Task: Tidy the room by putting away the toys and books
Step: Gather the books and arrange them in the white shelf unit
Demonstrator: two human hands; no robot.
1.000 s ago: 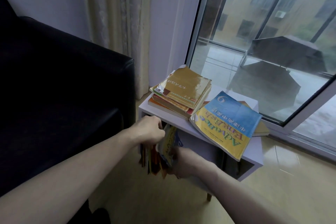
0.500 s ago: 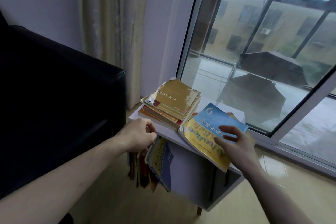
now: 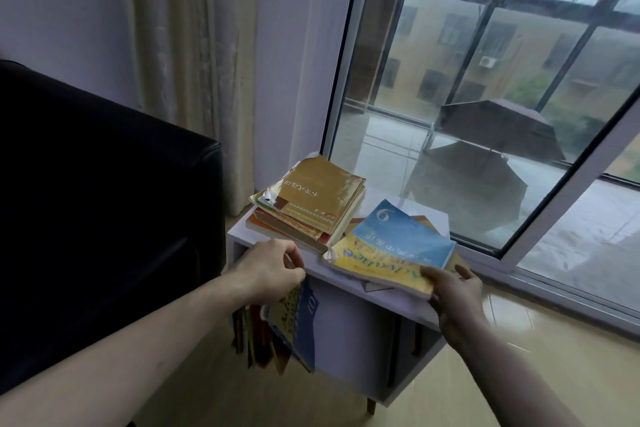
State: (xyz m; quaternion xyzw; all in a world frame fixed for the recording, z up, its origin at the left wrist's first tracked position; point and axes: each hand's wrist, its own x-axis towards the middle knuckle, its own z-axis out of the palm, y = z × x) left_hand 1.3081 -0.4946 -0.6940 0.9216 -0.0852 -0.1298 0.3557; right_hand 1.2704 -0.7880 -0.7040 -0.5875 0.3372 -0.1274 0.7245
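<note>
Blue-yellow book [image 3: 391, 250] lies flat on the white side table [image 3: 398, 302], near-right part of the top, its near corner overhanging the table's near edge. Right hand [image 3: 450, 286] pinches that near corner: thumb on the cover, fingers curled under. Left hand [image 3: 268, 270] sits at the table's near-left edge, fingers curled over the tops of the upright books [image 3: 277, 333] in the open shelf below; it appears to steady them, but how firmly cannot be told.

Handling, judged: thin softcover, light, floppy. The corner grip will let it sag and bend when lifted. Better to slide it toward the near edge and take the long side or spine, thumb on top and fingers well underneath. Cover looks glossy, so it may slip in a light pinch. The curled, worn left edge could tear if caught.

Look: cover blue on the far half with a large white "6", yellow on the near half with blue lettering, read upside down from here. Another book's corner shows beneath it on the far right.

Book stack [image 3: 308, 204], tan cover on top, sits far-left on the table, just beside the blue-yellow book. Shelf books lean right; the nearest has a blue and yellow cover marked "10". Dark sofa [image 3: 104, 201] stands left, a window [image 3: 485, 97] far right.
</note>
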